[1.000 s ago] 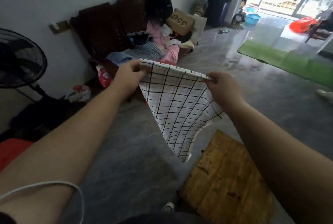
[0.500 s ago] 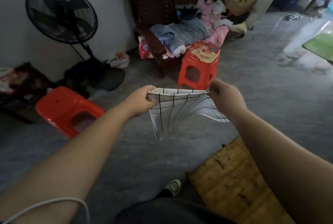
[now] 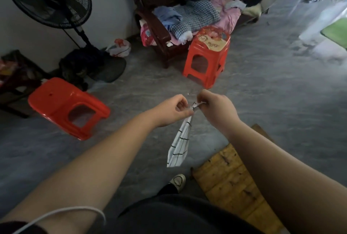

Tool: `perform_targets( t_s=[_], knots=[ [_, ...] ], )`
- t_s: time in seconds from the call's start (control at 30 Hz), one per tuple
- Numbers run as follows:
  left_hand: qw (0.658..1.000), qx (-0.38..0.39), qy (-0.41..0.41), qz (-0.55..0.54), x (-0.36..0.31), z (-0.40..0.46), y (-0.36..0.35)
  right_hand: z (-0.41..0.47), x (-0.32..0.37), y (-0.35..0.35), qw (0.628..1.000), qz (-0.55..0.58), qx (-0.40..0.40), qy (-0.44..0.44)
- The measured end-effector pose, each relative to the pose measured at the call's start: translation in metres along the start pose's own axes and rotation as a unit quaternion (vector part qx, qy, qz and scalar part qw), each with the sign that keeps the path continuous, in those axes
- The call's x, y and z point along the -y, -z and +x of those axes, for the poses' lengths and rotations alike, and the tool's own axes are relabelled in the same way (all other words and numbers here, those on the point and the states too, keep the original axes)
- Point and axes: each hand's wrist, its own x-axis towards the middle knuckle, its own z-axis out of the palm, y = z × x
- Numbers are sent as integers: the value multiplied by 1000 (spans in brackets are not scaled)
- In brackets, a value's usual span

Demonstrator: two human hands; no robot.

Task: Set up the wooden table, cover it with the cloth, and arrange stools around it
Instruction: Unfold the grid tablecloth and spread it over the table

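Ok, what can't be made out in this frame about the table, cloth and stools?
- wooden table: head view, legs unseen; right forearm and the bottom edge cover much of it.
- cloth: bunched, full size unknown.
- upright stool: a printed item covers the seat.
- left hand and right hand: the grip on the cloth corners is hidden by fingers.

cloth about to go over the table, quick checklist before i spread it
1. Both hands on cloth: ok, left hand and right hand pinch its top.
2. Cloth opened out: not ok, bunched and hanging narrow.
3. Wooden table top bare: ok where visible.
4. Cloth over table: not ok, hangs beside it.
5. Stools free: upright stool not ok, box on top; tipped stool not ok, on its side.
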Motion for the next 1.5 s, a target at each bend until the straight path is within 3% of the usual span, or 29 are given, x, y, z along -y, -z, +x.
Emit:
perform_targets(
  t_s=[0.23, 0.6, 0.83, 0.93, 1.13, 1.37, 1.5],
  knots=[
    [998, 60, -10, -17, -9, 21, -30, -18, -20, -1, 998, 30, 12, -58],
    [961, 181, 20, -207, -13, 38, -39, -32, -39, 14, 991, 93, -9, -101],
    [936, 206, 41, -282, -5, 36, -21, -34, -38, 16, 991, 91, -8, -93],
    [934, 179, 62, -305, 2, 39, -13, -33, -39, 16, 996, 42, -40, -63],
    [992, 79, -24, -97, 9, 39, 6, -35, -37, 17, 997, -23, -44, -58],
    [996, 30, -46, 70, 56, 41, 36, -36, -31, 12, 988, -37, 19, -147],
    [986, 10, -55, 158, 81, 37, 54, -33, -34, 12, 986, -62, 30, -153]
  ],
)
